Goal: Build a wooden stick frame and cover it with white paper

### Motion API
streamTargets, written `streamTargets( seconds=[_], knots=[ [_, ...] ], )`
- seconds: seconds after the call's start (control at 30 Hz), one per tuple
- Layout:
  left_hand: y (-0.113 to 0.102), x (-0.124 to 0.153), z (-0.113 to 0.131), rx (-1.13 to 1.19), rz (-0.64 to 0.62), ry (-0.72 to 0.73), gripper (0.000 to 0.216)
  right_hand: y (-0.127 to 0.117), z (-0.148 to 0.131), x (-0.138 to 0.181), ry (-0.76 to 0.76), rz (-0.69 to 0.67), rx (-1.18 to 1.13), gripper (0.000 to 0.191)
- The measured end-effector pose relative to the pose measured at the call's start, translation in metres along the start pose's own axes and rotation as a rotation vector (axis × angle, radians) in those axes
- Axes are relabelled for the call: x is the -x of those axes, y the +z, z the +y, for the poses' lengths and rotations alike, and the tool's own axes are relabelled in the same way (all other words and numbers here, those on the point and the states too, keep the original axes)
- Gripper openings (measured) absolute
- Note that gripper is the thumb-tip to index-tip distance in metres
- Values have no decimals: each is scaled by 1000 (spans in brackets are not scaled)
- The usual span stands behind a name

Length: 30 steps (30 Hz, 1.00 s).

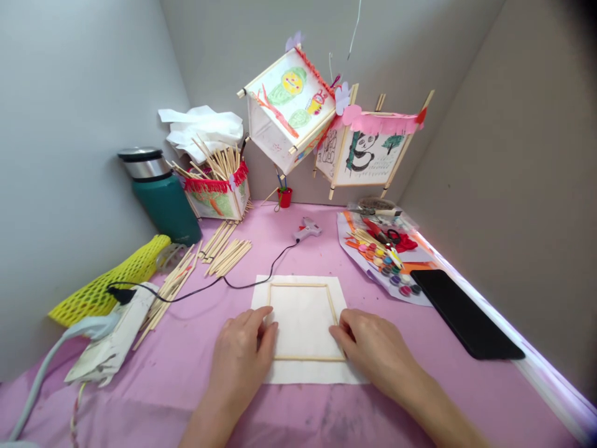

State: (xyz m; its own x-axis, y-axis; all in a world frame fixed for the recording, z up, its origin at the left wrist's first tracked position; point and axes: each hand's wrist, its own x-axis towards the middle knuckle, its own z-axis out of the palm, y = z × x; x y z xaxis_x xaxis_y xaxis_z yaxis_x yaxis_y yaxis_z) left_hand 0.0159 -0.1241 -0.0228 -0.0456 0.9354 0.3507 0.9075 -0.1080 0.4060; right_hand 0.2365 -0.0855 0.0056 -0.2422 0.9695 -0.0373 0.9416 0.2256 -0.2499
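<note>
Left hand [242,356], right hand [379,352] — boxed sticks [219,163]

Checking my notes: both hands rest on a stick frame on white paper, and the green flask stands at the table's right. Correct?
No: the head view shows the green flask at the left of the pink table. The left hand and right hand do rest on the stick frame on white paper.

You have a rectangular frame of thin wooden sticks [298,285] lying flat on a white paper sheet [303,323], paper showing beyond it all round, near 6 o'clock on the pink-covered bench [298,414], your left hand [240,354] against it at 8 o'clock and your right hand [377,348] at 4 o'clock.
</note>
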Motion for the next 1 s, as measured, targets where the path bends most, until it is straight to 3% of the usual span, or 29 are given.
streamTargets(
  seconds=[0.2,0.37,0.6,0.87,1.0],
  knots=[
    [-8,0,-10,183,79,-86,24,-16,4,-4,-31,71,-36,22],
    [-13,1,-19,155,-25,-64,21,-26,-20,-30,-322,111,-118,14],
    [-10,2,-21,100,-49,-60,26,8,-61,-60,-762,47,-140,19],
    [-8,0,-21,112,-57,-57,28,17,-61,-64,-1021,71,37,12],
    [-8,-1,-21,121,-58,-49,28,19,-60,-67,-1072,91,44,11]
  ],
)
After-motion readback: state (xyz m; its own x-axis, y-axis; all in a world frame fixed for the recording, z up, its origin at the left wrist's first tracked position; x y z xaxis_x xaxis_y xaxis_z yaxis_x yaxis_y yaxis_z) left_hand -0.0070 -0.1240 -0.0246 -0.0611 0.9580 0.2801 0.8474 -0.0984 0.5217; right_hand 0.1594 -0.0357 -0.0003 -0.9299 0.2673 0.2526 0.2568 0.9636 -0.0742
